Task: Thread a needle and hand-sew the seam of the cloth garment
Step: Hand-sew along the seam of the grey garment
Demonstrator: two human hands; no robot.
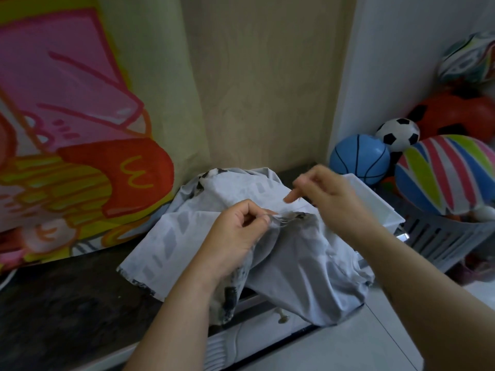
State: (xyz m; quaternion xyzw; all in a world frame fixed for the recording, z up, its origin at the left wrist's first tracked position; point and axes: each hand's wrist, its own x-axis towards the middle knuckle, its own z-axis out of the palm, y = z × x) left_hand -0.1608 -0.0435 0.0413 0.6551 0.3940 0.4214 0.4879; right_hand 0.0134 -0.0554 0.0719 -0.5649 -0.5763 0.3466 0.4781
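Pinching the cloth seam mid-frame with left hand keeps it taut; right hand fingers curled, maybe pulling thread, can't tell.

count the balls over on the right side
5: blue ball, black-and-white ball, orange ball, striped ball in the basket, patterned ball on top. More may be hidden.

garment | pale grey, crumpled | draped over dark counter edge
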